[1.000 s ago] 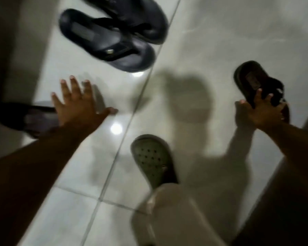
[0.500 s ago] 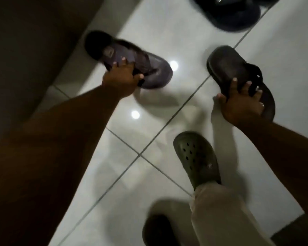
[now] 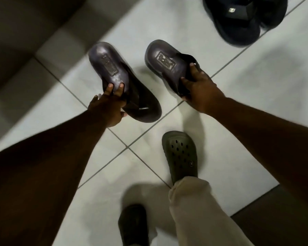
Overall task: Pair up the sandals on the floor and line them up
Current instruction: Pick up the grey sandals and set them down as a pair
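While a person bends over a pale tiled floor [image 3: 238, 96], each bare hand grips one dark brown sandal of a matching pair. The left hand [image 3: 108, 107] holds the left sandal [image 3: 121, 80] at its middle, two fingers [image 3: 109, 87] pressed on the footbed and the thumb below the edge, pinching the sole. The right hand [image 3: 199, 87] clasps the right sandal [image 3: 167, 62] around its strap end, fingers curled over the footbed and strap, the toe end hidden under the palm. Both sandals lie close side by side, heels pointing away from the person, stamped logos visible on the heels; whether they rest on the tiles or are slightly lifted cannot be told. Near the top right edge, well apart from the brown pair, a pair of dark blue sandals [image 3: 242, 20] sits together, partly cut off by the frame. Below the hands, the person's own foot wears an olive perforated clog [image 3: 181, 155] under a beige trouser leg [image 3: 199, 213], with a second dark clog [image 3: 133, 224] in shadow beside it.
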`<state>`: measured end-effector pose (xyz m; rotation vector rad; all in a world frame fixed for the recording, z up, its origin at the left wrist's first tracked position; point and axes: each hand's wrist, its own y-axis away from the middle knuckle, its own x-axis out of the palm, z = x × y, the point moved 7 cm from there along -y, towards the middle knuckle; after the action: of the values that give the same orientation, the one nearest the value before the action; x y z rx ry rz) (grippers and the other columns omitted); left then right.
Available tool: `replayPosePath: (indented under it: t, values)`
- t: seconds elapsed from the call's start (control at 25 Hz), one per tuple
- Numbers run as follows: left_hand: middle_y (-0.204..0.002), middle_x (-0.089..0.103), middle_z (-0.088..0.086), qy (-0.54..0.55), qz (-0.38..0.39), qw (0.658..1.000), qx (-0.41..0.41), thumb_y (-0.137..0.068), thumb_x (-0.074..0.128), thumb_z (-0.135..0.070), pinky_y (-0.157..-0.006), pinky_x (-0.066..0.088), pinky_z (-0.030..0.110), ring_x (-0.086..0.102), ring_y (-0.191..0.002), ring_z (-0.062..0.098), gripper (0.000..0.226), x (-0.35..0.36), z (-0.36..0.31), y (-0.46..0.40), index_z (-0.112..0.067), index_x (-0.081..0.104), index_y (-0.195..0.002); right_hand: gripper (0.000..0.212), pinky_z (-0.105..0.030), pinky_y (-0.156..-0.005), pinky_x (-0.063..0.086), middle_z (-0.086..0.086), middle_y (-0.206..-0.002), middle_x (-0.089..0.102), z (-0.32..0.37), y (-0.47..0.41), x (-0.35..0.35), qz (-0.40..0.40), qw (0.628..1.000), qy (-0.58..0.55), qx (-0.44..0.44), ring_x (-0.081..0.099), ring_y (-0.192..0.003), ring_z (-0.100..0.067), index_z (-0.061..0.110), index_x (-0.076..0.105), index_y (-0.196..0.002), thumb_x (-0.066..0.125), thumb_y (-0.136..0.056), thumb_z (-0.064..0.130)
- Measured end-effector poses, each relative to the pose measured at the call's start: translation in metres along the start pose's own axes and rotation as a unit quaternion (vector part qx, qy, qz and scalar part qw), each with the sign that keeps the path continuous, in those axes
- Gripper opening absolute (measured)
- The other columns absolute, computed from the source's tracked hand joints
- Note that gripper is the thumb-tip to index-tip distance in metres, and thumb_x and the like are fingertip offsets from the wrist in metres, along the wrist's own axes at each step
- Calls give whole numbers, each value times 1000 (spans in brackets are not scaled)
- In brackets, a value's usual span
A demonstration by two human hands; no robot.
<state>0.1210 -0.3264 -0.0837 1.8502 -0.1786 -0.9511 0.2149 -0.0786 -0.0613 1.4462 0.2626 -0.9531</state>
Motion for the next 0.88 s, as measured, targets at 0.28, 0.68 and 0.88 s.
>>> replayPosePath:
  t: [0.28, 0.68, 0.88]
  values:
    - [-165, -11, -4, -15, -25, 1000, -10, -95, 45, -43, -118, 13, 60, -9, -152, 29, 54, 0, -6, 0, -32, 35, -146, 58, -54, -116, 26, -17, -162, -2, 20, -36, -12, -22, 1000, 0, 12, 14, -143, -51, 20, 30, -148, 50, -96, 35]
    - [-165, -11, 2, 4, 17, 1000, -15, -92, 45, -53, -120, 6, 56, -11, -151, 34, 71, -4, -49, -8, -32, 17, -154, 52, -52, -100, 44, -19, -159, 18, -2, -13, -41, -177, 983, -22, -32, 46, -128, -45, 25, 43, -140, 51, -92, 43]
    - [-166, -6, 3, -3, -38, 999, -11, -93, 42, -52, -120, 6, 54, -7, -151, 34, 69, 2, -69, -10, -30, 16, -154, 59, -45, -110, 35, -23, -160, 9, -11, -19, -7, -122, 987, -64, -80, 28, -143, -41, 21, 32, -148, 52, -94, 34]
